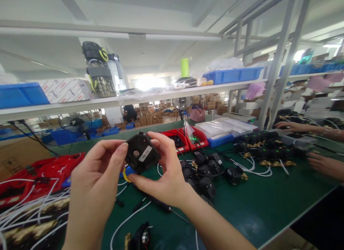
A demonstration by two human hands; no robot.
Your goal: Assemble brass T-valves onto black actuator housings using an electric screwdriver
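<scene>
Both my hands hold up a small black plastic part [141, 154] with a white label and a round hole in its face, above the green bench. My left hand [94, 182] pinches its left edge between thumb and fingers. My right hand [164, 171] grips its right side and bottom, fingers curled round it. A yellow and blue piece [126, 172] shows just below the part, behind my fingers.
The green table [255, 207] carries black units with white wires and brass fittings [204, 174], a red cloth [40, 174], red trays [188, 137], a screwdriver [158, 203]. Another person's hands [319, 142] work at the right. A shelf [134, 97] with blue bins runs overhead.
</scene>
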